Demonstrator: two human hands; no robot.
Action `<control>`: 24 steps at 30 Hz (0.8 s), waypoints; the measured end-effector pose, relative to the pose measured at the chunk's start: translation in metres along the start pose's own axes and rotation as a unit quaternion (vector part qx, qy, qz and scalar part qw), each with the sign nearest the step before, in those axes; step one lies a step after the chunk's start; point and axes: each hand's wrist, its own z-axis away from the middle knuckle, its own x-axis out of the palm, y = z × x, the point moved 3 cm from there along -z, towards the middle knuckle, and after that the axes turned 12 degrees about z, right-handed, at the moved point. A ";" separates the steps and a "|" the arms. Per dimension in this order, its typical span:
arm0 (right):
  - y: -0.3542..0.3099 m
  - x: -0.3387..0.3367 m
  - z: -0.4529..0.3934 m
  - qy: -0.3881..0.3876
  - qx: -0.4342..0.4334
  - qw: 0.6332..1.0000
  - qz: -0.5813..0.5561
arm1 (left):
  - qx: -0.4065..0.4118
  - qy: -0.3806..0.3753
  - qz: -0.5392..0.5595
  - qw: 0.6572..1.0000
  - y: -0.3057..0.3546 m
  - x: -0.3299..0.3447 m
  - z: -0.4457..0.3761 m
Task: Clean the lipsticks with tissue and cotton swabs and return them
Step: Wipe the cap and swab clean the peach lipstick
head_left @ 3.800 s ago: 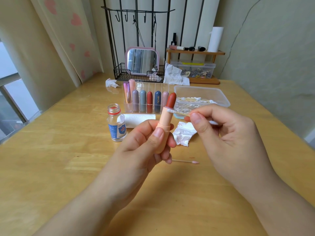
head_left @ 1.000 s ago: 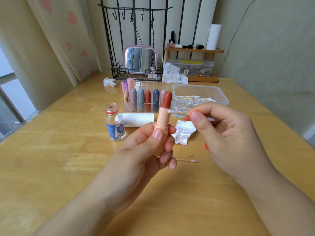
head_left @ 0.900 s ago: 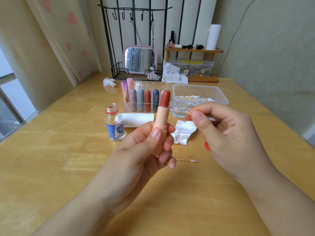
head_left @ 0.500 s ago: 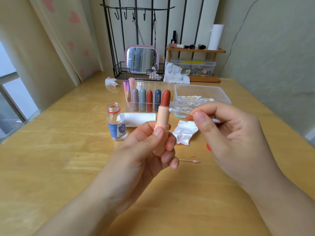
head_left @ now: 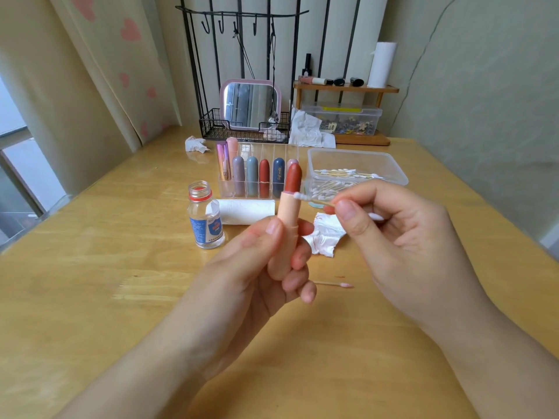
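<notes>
Head view: risk first. The cotton swab point(head_left: 313, 200) tip sits at the rim where the red bullet meets the peach lipstick point(head_left: 287, 228) tube; excess side pressure could gouge the soft bullet or smear pigment down the casing, and a loose hold could let the tube tip toward the open bottle point(head_left: 206, 220). The left hand point(head_left: 257, 267) holds the tube upright above the wooden table point(head_left: 90, 267), thumb in front, fingers wrapped behind. The right hand point(head_left: 402, 237) pinches the swab stick between thumb and forefinger, stick nearly level, remaining fingers curled.
</notes>
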 end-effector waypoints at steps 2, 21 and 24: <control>0.000 0.001 0.000 -0.006 0.005 1.000 -0.011 | 0.006 0.012 -0.009 1.000 0.000 0.002 0.002; -0.004 0.000 0.000 -0.020 0.013 0.999 -0.035 | 0.012 0.001 -0.047 0.999 -0.001 0.005 0.004; -0.004 -0.002 -0.001 -0.019 0.018 0.999 -0.040 | 0.017 0.014 -0.051 0.998 0.000 0.005 0.004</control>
